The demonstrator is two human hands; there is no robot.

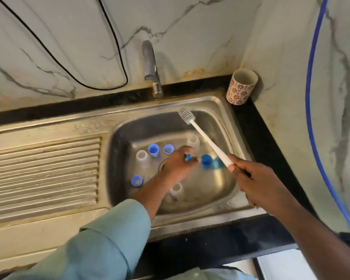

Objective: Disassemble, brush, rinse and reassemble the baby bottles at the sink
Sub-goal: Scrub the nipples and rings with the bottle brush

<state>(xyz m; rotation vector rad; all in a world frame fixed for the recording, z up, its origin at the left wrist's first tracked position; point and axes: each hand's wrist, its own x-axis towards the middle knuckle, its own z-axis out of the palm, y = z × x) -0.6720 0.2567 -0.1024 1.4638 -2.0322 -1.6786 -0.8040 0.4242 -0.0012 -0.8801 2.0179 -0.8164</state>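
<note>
Down in the sink basin [226, 122], bottle parts lie scattered around the drain: clear bottles [142, 157], blue collars [153, 149] and a blue cap [206, 161]. Above the drain, the left hand [178, 164] pinches a small blue piece [188, 157]. The right hand [251, 176], nearer the basin's right wall, grasps a white bottle brush [202, 136], bristles toward the tap [152, 67].

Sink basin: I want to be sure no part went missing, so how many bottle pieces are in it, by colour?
Blue pieces lying loose: 4
Blue piece pinched in the left hand: 1
Clear pieces: 3
Total: 8
</note>
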